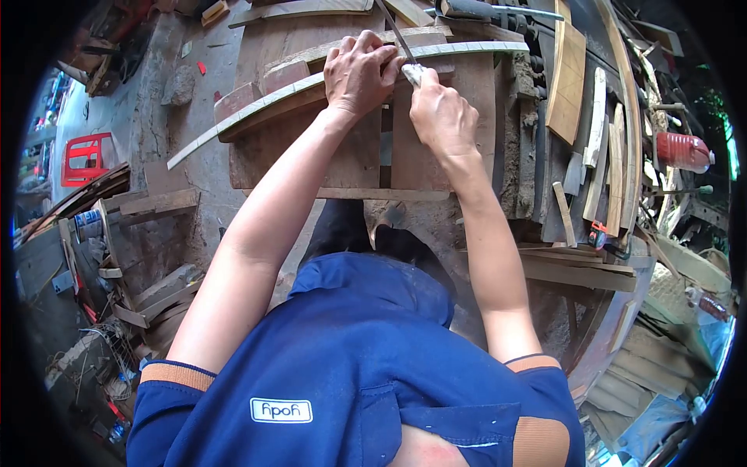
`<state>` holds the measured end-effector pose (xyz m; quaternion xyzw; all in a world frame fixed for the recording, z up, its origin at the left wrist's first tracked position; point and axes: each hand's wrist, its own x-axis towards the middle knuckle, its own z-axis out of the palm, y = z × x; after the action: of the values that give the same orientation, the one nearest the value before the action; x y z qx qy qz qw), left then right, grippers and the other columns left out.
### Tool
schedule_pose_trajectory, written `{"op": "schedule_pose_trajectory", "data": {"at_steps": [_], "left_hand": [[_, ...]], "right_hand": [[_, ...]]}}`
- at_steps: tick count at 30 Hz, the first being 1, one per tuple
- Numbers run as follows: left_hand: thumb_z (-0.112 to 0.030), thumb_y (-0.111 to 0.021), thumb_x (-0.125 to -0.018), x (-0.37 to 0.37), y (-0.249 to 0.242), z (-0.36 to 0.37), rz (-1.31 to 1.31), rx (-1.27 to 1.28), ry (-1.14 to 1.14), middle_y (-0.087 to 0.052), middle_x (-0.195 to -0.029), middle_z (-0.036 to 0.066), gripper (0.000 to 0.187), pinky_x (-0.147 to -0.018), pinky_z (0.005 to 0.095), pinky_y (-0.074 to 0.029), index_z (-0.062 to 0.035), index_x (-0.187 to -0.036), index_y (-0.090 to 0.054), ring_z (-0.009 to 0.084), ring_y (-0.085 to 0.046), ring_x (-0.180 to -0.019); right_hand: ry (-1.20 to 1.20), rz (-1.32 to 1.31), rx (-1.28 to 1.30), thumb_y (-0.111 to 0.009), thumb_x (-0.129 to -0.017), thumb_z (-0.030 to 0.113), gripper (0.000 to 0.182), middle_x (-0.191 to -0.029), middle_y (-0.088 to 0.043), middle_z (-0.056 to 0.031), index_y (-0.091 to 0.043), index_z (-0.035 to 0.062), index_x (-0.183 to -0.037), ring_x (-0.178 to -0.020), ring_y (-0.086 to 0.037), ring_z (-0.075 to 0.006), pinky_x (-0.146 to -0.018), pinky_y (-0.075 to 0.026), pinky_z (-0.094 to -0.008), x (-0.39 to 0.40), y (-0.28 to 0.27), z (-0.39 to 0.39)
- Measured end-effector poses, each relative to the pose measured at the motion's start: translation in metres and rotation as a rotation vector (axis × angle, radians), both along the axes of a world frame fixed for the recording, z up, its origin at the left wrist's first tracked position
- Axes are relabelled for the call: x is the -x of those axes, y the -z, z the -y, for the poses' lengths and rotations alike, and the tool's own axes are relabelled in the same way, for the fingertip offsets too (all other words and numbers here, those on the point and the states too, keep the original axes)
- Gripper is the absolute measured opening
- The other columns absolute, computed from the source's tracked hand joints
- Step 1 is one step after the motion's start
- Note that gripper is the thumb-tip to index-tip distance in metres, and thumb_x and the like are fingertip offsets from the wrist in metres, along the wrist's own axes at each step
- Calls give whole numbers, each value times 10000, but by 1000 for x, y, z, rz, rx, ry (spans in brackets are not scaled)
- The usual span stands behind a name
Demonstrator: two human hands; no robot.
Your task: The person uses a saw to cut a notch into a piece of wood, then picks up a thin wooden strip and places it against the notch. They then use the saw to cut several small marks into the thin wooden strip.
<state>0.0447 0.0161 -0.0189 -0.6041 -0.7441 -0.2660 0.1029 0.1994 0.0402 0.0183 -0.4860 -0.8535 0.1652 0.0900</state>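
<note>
A long curved wooden strip point(257, 106) with dark cross marks lies across wooden blocks on the plank bench point(350, 166). My left hand point(359, 75) rests over the strip near its middle, fingers bent and pressed down on it. Just to the right, my right hand point(442, 109) is wrapped round the pale, wrapped-looking handle of a thin dark tool point(395, 29). The blade runs up and away past the strip, close to my left fingertips. What touches the strip under the fingers is partly hidden.
Wooden offcuts point(566, 82) and slats lie to the right, beside an orange tape measure point(597, 234) and a bottle of red liquid point(683, 152). A red plastic stool point(87, 159) stands at the left. Scrap wood point(159, 201) is piled at the lower left.
</note>
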Motion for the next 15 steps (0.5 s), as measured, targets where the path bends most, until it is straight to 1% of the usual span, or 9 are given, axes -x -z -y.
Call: {"op": "schedule_pose_trajectory", "data": {"at_steps": [1,3,6,8,9,10,14,15], "left_hand": [[-382,-699,-838,0,-1,0,-6,9,0,-620,-995,-33,233,-862,376,-449,-200,-971,-758,207,-577,-975],[-383,-699,-838,0,-2,-1,8,18,-3,-620,-995,-35,236,-860,373,-449,-197,-971,-758,205,-579,-975],[-387,-698,-839,0,2,2,10,23,3,-621,-992,-38,240,-853,370,-449,-198,-975,-757,200,-583,-973],[-387,-698,-839,1,3,-1,-4,-12,2,-620,-993,-39,236,-850,371,-450,-204,-976,-757,200,-584,-968],[-394,-673,-844,2,7,-2,15,-12,5,-621,-995,-35,217,-857,385,-435,-231,-956,-761,207,-581,-971],[-394,-673,-844,2,5,-1,10,-15,8,-621,-995,-35,217,-857,385,-435,-231,-956,-761,207,-581,-971],[-401,-668,-848,2,2,-2,11,4,7,-621,-994,-32,219,-861,385,-436,-233,-955,-761,211,-582,-977],[-402,-665,-850,1,1,-2,23,8,8,-620,-991,-31,218,-862,385,-436,-233,-951,-760,213,-581,-977]], "right_hand": [[1,1,1,-445,-961,193,198,-801,-699,-235,-561,39,-1004,-786,-704,-405,-688,-564,-515,-7,-4,6],[6,47,80,-443,-962,198,206,-808,-699,-240,-559,39,-1024,-793,-703,-411,-688,-561,-520,-28,-15,19],[7,38,66,-443,-963,204,215,-801,-695,-249,-557,38,-1037,-785,-702,-413,-688,-560,-526,-40,-13,28],[10,27,72,-426,-970,211,223,-811,-696,-252,-556,42,-1035,-784,-701,-418,-702,-558,-531,-21,-12,12],[15,7,48,-427,-969,211,220,-814,-697,-251,-554,42,-1032,-786,-701,-417,-704,-558,-530,-7,-3,2],[17,-14,27,-427,-969,210,217,-817,-698,-250,-551,42,-1029,-787,-702,-415,-706,-558,-529,2,1,-1],[7,-43,14,-434,-964,198,203,-819,-698,-251,-546,38,-1020,-790,-702,-416,-706,-559,-527,-16,-7,14],[11,5,65,-437,-963,194,198,-821,-698,-249,-544,36,-1015,-789,-701,-417,-706,-559,-527,-28,-16,24]]}}
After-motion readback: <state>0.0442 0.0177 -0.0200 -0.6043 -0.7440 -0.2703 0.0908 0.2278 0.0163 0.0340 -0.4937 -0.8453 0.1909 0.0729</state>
